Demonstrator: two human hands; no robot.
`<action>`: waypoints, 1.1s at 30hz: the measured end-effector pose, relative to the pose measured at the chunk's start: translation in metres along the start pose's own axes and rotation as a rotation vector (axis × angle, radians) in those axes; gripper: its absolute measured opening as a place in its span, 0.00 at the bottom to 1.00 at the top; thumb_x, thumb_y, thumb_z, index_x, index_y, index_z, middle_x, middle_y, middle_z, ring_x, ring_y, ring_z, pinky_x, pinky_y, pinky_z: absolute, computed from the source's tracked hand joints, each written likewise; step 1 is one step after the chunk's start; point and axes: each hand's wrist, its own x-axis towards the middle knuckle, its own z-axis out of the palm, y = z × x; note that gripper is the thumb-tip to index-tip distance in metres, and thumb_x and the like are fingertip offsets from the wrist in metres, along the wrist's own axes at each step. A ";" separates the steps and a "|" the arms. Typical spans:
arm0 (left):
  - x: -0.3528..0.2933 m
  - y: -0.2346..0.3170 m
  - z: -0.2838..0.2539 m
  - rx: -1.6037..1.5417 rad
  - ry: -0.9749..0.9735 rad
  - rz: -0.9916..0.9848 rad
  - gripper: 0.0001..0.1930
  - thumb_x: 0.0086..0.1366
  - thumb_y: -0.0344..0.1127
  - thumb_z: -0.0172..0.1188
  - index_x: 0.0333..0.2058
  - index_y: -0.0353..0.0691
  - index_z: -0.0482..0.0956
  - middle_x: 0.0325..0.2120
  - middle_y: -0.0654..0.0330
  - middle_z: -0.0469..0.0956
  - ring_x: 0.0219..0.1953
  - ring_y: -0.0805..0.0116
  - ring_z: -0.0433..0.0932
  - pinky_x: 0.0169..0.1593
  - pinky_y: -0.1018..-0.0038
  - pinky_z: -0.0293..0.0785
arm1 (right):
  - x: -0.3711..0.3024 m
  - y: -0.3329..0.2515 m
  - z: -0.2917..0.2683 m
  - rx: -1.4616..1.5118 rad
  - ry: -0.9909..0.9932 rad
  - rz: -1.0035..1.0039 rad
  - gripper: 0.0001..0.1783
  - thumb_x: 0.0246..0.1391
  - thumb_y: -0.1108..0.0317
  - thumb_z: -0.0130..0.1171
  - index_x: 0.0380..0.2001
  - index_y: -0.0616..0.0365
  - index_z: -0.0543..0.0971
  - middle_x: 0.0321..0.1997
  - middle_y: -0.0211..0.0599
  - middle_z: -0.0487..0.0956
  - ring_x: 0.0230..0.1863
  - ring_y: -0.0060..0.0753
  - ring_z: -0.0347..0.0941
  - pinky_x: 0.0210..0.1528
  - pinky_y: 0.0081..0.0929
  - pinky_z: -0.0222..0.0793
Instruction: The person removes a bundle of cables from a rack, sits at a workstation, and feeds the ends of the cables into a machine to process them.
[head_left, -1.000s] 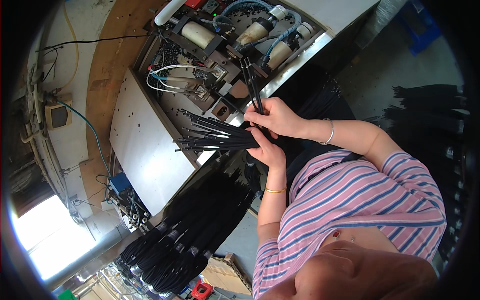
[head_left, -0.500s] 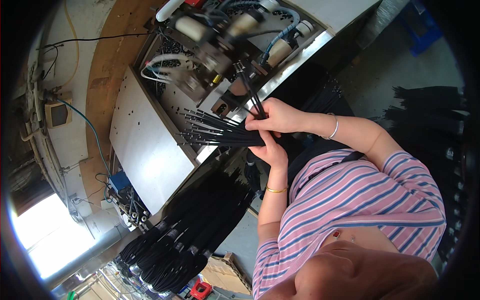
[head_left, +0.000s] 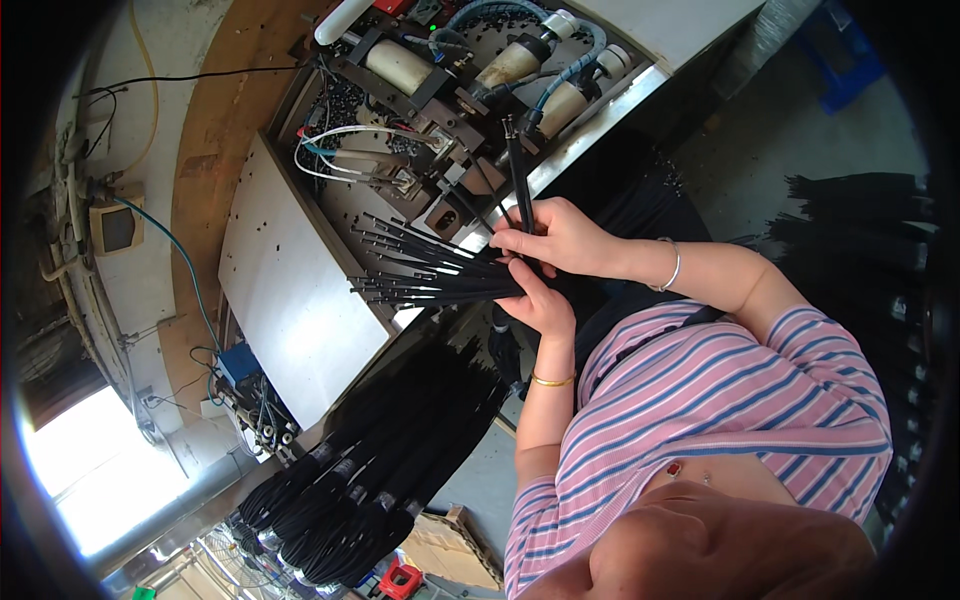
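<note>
My left hand (head_left: 543,303), with a gold bangle at its wrist, is closed around a fanned bundle of thin black cords (head_left: 425,275) with small shiny tips. Just above it, my right hand (head_left: 565,238), wearing a silver bangle, pinches a few black cords (head_left: 518,175) that point up toward the machine. One or two more cords (head_left: 467,207) slant from its fingers toward a dark metal block (head_left: 441,216) on the machine's near side. Both hands are close together, and the cords between the palms are partly hidden.
A bench machine (head_left: 430,130) with pale cylinders and hoses stands ahead, small black pieces scattered around it. A white panel (head_left: 290,290) lies to its left. Tied bundles of black cords (head_left: 370,480) hang at the lower left; more cords (head_left: 850,220) lie at right.
The machine's head, smeared by motion before, now looks sharp. In my right hand the upward cords have shifted right and stand steeper. My left hand has hardly moved.
</note>
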 end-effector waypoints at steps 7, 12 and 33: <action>0.007 -0.022 -0.016 -0.005 0.027 -0.001 0.14 0.72 0.37 0.46 0.49 0.33 0.67 0.36 0.60 0.74 0.28 0.79 0.71 0.25 0.85 0.64 | 0.011 -0.007 0.005 0.000 -0.026 0.051 0.15 0.57 0.58 0.57 0.31 0.62 0.79 0.20 0.28 0.77 0.13 0.14 0.65 0.10 0.16 0.58; 0.015 -0.011 -0.008 -0.016 0.074 -0.033 0.14 0.72 0.38 0.47 0.48 0.34 0.68 0.34 0.61 0.74 0.27 0.80 0.70 0.24 0.85 0.63 | 0.015 -0.006 0.011 0.014 0.033 0.065 0.16 0.57 0.58 0.58 0.29 0.63 0.79 0.19 0.29 0.76 0.12 0.14 0.64 0.10 0.16 0.58; 0.001 -0.004 -0.007 -0.091 0.035 -0.122 0.15 0.71 0.40 0.47 0.48 0.34 0.68 0.32 0.62 0.73 0.25 0.79 0.70 0.24 0.83 0.63 | 0.009 -0.007 0.003 -0.175 -0.110 0.035 0.13 0.54 0.61 0.61 0.35 0.61 0.80 0.21 0.29 0.77 0.13 0.17 0.68 0.11 0.15 0.61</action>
